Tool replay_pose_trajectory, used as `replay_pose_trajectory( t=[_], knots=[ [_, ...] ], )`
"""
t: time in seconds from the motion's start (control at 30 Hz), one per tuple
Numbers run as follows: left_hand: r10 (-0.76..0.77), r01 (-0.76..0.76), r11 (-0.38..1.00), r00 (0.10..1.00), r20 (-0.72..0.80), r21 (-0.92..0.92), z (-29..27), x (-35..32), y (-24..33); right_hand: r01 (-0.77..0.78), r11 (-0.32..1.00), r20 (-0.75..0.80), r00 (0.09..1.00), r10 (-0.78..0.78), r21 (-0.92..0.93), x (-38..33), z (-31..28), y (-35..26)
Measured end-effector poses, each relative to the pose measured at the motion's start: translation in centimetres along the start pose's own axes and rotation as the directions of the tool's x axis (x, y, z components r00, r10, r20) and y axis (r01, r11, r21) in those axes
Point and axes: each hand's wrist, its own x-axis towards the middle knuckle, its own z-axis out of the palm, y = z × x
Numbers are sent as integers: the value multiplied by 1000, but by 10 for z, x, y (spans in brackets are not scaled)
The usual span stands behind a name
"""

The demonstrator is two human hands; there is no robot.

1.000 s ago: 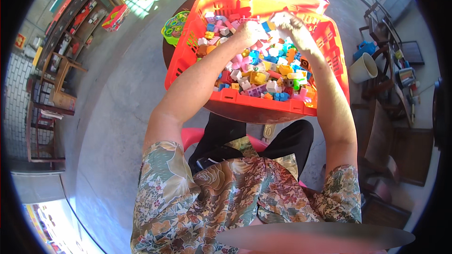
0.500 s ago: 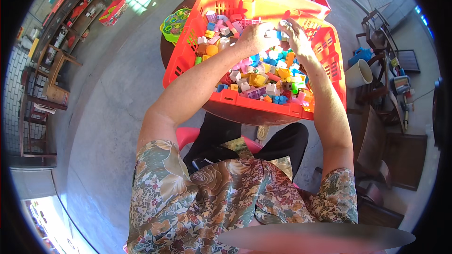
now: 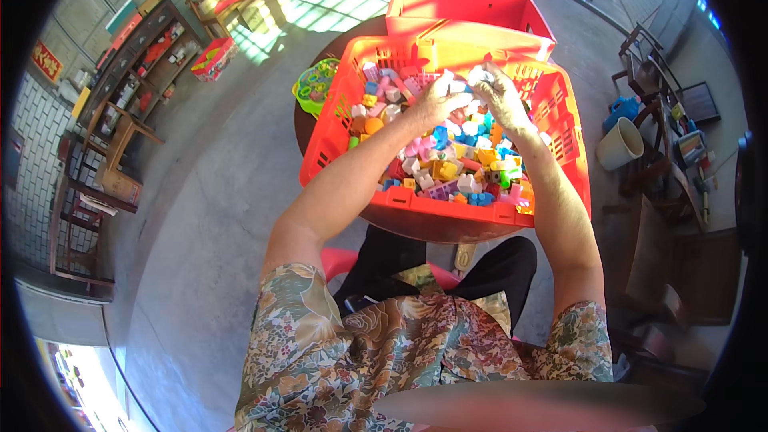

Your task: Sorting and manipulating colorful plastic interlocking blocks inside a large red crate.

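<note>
A red slatted plastic basket (image 3: 330, 141) in front of me holds a heap of coloured toy building blocks (image 3: 445, 170). Above the heap, near the basket's far side, my left hand (image 3: 438, 106) has its fingers closed around a whitish toy block (image 3: 458, 86). Just to its right, my right hand (image 3: 502, 101) is bent at the fingers, pinching a pale toy block (image 3: 479, 75). Both hands are close together with the fingertips facing each other. Strong sunlight washes out the details of the pieces, and the fingers partly cover them.
The basket rests on a round dark table (image 3: 424, 230). Behind it stands a red bin (image 3: 464, 2), and a green tray of small toys (image 3: 317, 85) sits to the left. A cream bucket (image 3: 619, 145) and wooden chairs stand at right; a shelf (image 3: 148, 56) is far left.
The whole view has shifted, so basket and hands appear slightly lower and more of the room's far side shows. The hands stay close together over the blocks.
</note>
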Motion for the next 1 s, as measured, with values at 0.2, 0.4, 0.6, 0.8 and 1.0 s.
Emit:
replay_pose_trajectory(
  t=[0.2, 0.4, 0.6, 0.8, 1.0],
  knots=[
    [259, -208, 826, 966, -24, 523, 6, -5, 4, -67, 997, -86, 994, 63, -39, -6, 3, -14],
    [514, -353, 606, 858, -12, 713, 21, -8, 11, -174, 972, -68, 984, 166, -156, -6, -7, -24],
    [396, -194, 731, 902, -175, 654, 14, -3, 3, -121, 982, 50, 992, 115, 148, -8, -6, -16],
    [28, 46, 941, 977, -211, 336, 1, 3, -15, -1, 999, 191, 982, 11, -49, -8, 1, -9],
    [-87, 86, 996, 995, -38, -29, 4, -2, 2, -116, 993, 136, 984, 116, -10, -8, -2, -25]
  ],
)
